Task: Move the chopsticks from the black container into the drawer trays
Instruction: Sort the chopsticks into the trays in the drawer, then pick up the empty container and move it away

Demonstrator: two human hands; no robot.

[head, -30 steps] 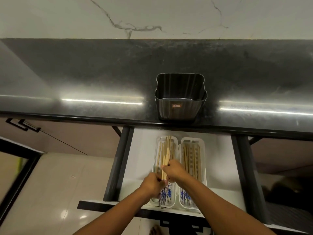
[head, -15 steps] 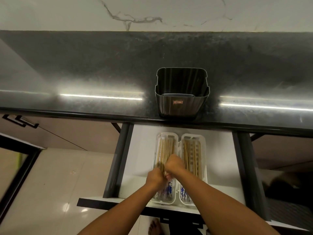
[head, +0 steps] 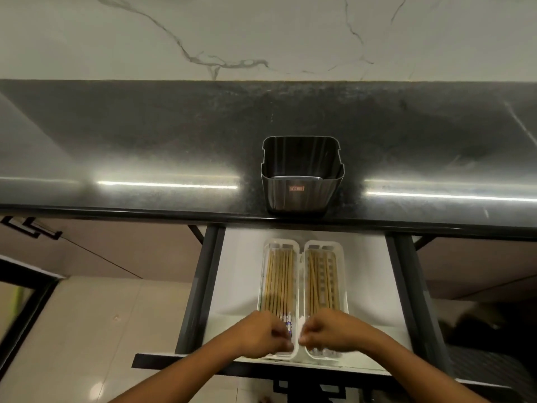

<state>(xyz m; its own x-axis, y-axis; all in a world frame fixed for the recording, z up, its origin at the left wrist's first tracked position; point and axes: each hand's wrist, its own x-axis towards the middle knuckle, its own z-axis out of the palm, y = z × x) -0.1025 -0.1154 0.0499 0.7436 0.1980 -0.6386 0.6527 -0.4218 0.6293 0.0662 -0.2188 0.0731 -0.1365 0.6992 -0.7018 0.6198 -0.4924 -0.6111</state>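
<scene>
The chopsticks (head: 279,282) lie flat in two white trays set side by side in the open drawer (head: 241,274), their lengths running from the drawer's front edge toward its back. The left tray (head: 263,286) holds a close-packed bundle that fills most of its width; the right tray (head: 344,286) holds fewer, lying more loosely with the slotted bottom showing between them. The two trays touch along their inner walls and sit in the middle of the drawer, with bare white drawer floor on either side. The left hand (head: 261,333) rests over the near end of the left tray, its fingers curled in narrow, seemingly around the blue-and-white patterned ends of the chopsticks there, though motion blur makes it impossible to tell whether it truly grips them. The right hand (head: 328,330) is over the near end of the right tray, its fingers likewise curled close together at the tray's inner wall; whether they pinch anything cannot be told. The two hands are just beside each other, not touching. Above the drawer, the black container (head: 302,175) stands upright at the front edge of the dark stone counter (head: 145,141), directly over the trays, with no chopsticks visible inside it. Behind the counter rises a pale veined marble wall (head: 261,33).
</scene>
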